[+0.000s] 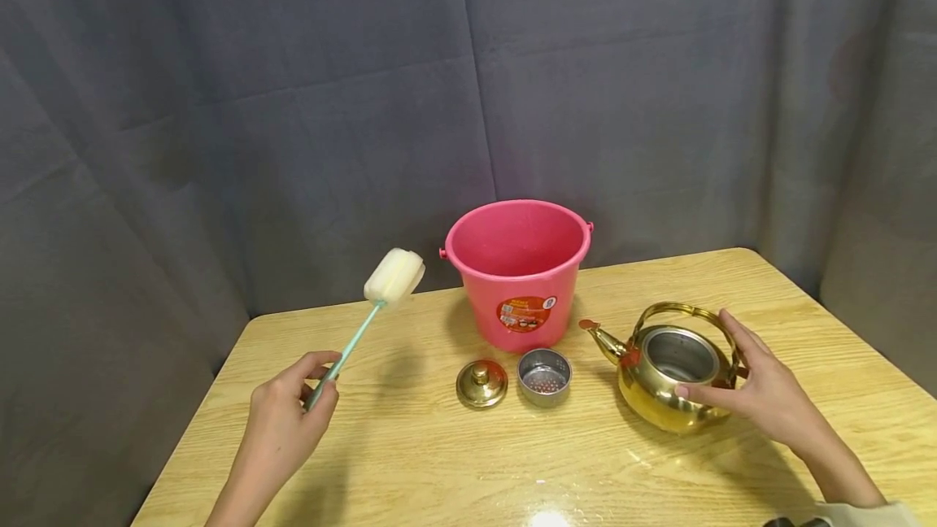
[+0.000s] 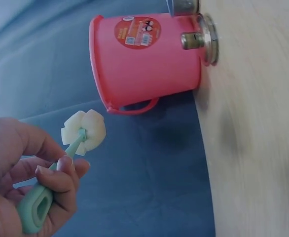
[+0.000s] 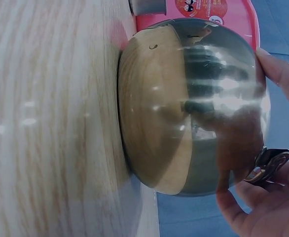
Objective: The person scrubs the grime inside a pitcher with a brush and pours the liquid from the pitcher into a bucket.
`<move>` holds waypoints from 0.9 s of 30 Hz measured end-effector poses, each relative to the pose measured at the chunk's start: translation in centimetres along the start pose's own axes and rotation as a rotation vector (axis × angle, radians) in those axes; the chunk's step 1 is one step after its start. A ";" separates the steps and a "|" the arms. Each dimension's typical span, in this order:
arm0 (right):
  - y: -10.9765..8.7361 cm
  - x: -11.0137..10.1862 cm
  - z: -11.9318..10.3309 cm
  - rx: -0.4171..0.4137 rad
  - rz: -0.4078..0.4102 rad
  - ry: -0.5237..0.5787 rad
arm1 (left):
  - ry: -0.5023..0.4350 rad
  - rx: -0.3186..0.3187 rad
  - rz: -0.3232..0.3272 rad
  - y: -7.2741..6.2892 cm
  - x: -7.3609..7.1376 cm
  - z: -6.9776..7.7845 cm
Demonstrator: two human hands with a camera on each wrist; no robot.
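Observation:
In the head view my left hand [image 1: 289,409] holds a sponge bottle brush [image 1: 395,275] by its mint-green handle, the white sponge head raised above the table. Seen from the left wrist, fingers and thumb curl round the handle [image 2: 38,202]. At the right, my right hand [image 1: 764,389] grips the side of a gold kettle [image 1: 662,401], thumb on its upper body and other fingers by the handle's base. The kettle stands upright, lidless, its spout pointing left. A gold lid [image 1: 481,385] with a knob and a metal strainer basket [image 1: 544,378] lie between the hands.
A pink bucket [image 1: 516,287] with an orange-red label stands behind the lid and strainer. The wooden table [image 1: 410,470] ends at a grey curtain [image 1: 351,120] at the back and sides.

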State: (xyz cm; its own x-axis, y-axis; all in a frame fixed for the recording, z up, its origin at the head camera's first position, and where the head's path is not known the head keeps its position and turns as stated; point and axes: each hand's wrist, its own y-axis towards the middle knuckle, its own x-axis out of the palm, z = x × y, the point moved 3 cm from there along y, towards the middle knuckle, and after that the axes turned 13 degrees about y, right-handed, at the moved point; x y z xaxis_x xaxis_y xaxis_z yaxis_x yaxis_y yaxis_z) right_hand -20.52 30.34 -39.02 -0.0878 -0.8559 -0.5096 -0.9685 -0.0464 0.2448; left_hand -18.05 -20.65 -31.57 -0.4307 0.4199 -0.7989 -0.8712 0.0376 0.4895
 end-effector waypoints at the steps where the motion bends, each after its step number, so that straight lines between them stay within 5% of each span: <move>1: 0.0 0.0 0.0 0.000 -0.001 0.004 | -0.003 0.001 0.001 0.0 -0.1 0.1; 27: 0.0 0.1 -0.2 -0.005 0.013 -0.021 | -0.018 0.176 0.076 0.7 -0.8 3.6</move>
State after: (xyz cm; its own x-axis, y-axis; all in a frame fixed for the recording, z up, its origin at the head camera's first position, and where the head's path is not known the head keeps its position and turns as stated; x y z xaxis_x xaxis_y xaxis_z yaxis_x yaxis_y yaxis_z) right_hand -20.55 30.15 -38.95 -0.1057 -0.8457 -0.5232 -0.9660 -0.0374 0.2556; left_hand -17.48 -17.69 -29.25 -0.4880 0.4439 -0.7515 -0.7811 0.1622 0.6030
